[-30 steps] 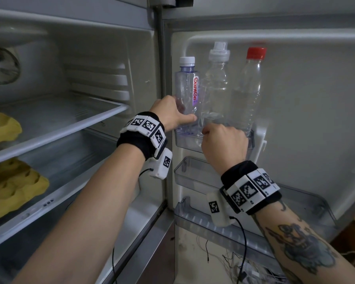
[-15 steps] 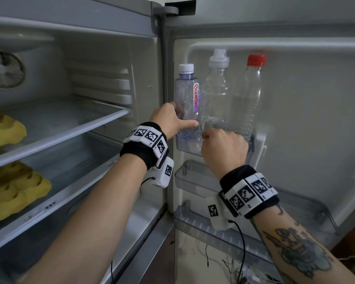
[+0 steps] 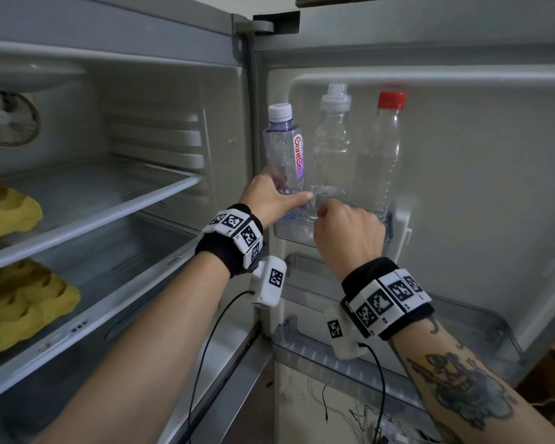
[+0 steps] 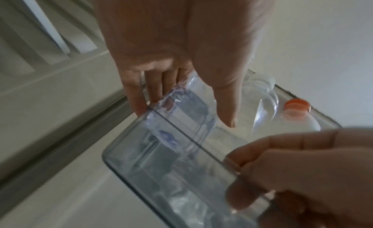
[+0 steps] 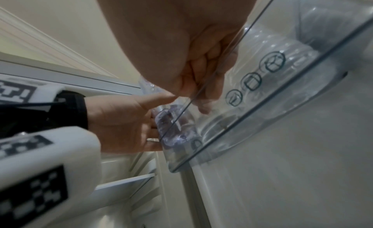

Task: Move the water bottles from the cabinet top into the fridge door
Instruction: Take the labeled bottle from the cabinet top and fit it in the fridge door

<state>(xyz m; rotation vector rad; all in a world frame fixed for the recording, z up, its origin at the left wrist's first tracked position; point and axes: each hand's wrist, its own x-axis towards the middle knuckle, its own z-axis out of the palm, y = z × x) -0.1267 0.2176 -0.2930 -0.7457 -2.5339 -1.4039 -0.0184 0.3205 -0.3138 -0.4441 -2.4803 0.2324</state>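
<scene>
Fingers of the left hand [image 3: 267,199] grip a clear purple-tinted bottle [image 3: 284,155]; right hand [image 3: 348,233] fingers curl over the door shelf rim [image 4: 193,143].

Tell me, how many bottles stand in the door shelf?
3: the purple-tinted bottle at left, the clear bottle in the middle, the red-capped bottle at right.
</scene>
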